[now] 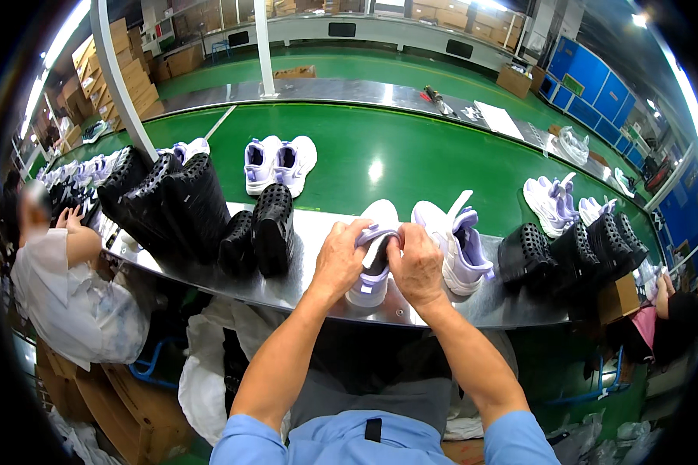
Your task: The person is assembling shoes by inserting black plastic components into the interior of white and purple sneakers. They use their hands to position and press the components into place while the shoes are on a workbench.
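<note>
A white sneaker with lilac trim (367,293) stands in front of me on the metal ledge, toe pointing away. My left hand (338,262) pinches the left side of its opening near the tongue. On the other side, my right hand (417,268) grips the edge of the opening, thumb pressed at the dark lining. Some of the shoe's upper is hidden behind my fingers. Just right of my right hand sits a second white sneaker (464,273), its tongue standing up.
Black shoe lasts (274,232) stand left on the ledge (318,226), and more black lasts (526,256) stand right. Beyond lies a green conveyor belt (411,155) carrying a sneaker pair (293,164). A person in white (77,287) works at left, another person (667,318) at right.
</note>
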Available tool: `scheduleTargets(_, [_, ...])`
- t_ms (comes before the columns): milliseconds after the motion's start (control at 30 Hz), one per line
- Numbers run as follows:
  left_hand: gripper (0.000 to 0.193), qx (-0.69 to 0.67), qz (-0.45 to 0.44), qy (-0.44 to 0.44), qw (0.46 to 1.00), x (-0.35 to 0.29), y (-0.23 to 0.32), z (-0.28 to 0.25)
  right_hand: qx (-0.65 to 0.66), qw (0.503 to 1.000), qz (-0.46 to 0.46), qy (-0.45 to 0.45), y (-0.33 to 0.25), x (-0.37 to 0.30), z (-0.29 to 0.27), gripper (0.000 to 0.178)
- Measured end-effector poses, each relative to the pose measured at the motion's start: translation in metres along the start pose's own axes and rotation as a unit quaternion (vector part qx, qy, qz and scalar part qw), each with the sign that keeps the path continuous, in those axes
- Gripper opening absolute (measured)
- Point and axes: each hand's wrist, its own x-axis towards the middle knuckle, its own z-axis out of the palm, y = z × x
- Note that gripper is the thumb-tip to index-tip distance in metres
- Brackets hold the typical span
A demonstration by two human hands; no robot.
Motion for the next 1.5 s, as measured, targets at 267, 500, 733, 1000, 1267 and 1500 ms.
scheduleTargets(267, [0.045, 0.058, 0.029, -0.017, 0.998, 0.005, 0.02, -0.01, 0.316, 0.879, 0.355, 0.031, 0.01, -0.006, 0.012, 0.012])
scheduleTargets(500, [0.017, 0.262, 0.244, -0.098, 0.929, 0.031, 0.047, -0.021, 0.358, 0.855, 0.376, 0.025, 0.013, -0.004, 0.01, 0.013])
scheduleTargets(733, [0.009, 0.37, 0.359, -0.146, 0.845, 0.029, 0.045, -0.012, 0.297, 0.899, 0.323, 0.01, 0.006, 0.002, 0.006, 0.012])
scheduleTargets(1000, [0.043, 0.201, 0.197, -0.112, 0.953, 0.012, 0.05, -0.038, 0.367, 0.841, 0.396, -0.028, 0.008, 0.003, -0.004, 0.012])
scheduleTargets(1267, [0.088, -0.064, -0.425, -0.271, 0.861, -0.056, 0.037, -0.103, 0.428, 0.778, 0.334, -0.318, -0.026, -0.017, -0.059, 0.024])
scheduleTargets(1500, [0.065, -0.282, -0.446, -0.198, 0.826, -0.089, 0.029, -0.097, 0.446, 0.786, 0.236, -0.356, -0.047, -0.03, -0.083, 0.032])
